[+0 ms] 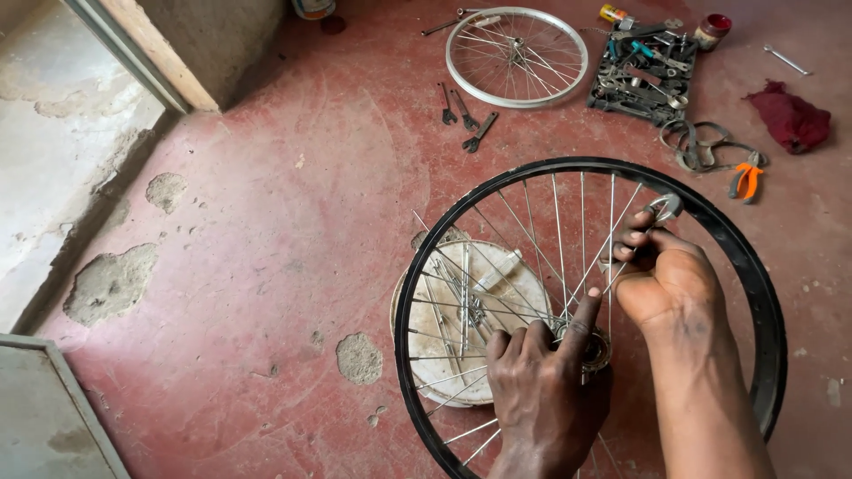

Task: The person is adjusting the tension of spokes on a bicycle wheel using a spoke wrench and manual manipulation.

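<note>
Wheel [754, 266] lies flat on red floor [266, 266], near right, over a white tub [497, 266]. Left hand [541, 381] pins hub [596, 348] to steady it; right hand [661, 275] grips a wrench [664, 208] among spokes. 2nd rim [461, 75] & tool tray [612, 98] far.

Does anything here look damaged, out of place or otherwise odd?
Yes. The red floor is damaged: paint has flaked off in patches, baring grey concrete. Tools lie loose around the silver rim. The black wheel looks sound.
</note>
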